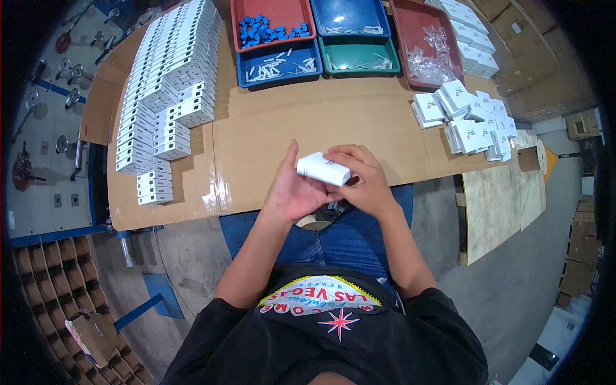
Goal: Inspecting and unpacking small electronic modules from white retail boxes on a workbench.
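A small white box with dark printing on its side is held just above the near edge of the cardboard-covered table. My right hand grips it from the right, fingers over its top and right end. Beside and partly under the box, my left hand is turned palm up with its thumb stretched out. Some of its fingers are hidden behind the box and my right hand. Small flat white boxes lie in a loose heap at the right of the table.
White boxes stand in tall rows at the left. Along the back are a red tray of blue parts, a blue tray of white pieces, a green tray and a red tray with clear plastic bags. A wooden board lies right.
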{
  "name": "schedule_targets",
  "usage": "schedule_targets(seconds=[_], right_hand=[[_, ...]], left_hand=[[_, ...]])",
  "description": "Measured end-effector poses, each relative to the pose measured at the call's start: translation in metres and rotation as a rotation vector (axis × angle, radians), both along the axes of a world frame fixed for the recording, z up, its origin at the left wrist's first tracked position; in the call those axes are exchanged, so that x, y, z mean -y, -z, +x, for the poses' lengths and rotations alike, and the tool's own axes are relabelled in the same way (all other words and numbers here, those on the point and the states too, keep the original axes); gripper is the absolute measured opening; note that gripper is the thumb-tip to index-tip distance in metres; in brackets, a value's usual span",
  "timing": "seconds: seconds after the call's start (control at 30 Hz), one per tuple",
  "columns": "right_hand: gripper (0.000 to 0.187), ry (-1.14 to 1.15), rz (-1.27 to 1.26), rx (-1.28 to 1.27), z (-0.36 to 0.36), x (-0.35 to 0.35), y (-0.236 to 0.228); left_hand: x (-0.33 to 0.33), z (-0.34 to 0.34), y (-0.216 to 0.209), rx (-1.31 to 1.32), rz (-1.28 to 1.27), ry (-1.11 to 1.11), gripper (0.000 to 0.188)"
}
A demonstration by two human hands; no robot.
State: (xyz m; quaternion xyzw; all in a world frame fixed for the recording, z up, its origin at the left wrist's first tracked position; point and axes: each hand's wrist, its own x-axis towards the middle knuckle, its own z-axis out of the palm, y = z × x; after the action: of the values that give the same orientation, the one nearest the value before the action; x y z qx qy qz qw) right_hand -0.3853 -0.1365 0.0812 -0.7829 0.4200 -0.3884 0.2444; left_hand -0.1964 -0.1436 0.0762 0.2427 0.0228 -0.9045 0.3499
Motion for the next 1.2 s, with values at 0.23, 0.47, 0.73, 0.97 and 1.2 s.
schedule_targets(seconds=[0.23,0.47,0.73,0.97,1.2], right_hand=[[0.038,0.27,0.162,-0.045,0.015,-0.004,-0.006],[0.043,0.043,0.256,0.129,0.015,-0.01,-0.009],[0.042,0.142,0.624,0.536,0.028,-0.009,-0.014],[0.045,0.186,0.113,0.3,0.047,-0.016,-0.012],[0.062,0.191,-0.134,0.152,0.048,-0.019,-0.015]], left_hand=[[-0.015,-0.015,0.007,0.454,-0.437,-0.102,0.074],[-0.016,-0.009,-0.001,0.507,-0.435,-0.237,0.076],[-0.017,-0.013,0.017,0.888,-1.146,-0.158,0.101],[-0.032,-0.042,0.009,0.86,-0.921,-0.449,0.102],[-0.04,-0.036,0.009,0.92,-1.011,-0.46,0.12]])
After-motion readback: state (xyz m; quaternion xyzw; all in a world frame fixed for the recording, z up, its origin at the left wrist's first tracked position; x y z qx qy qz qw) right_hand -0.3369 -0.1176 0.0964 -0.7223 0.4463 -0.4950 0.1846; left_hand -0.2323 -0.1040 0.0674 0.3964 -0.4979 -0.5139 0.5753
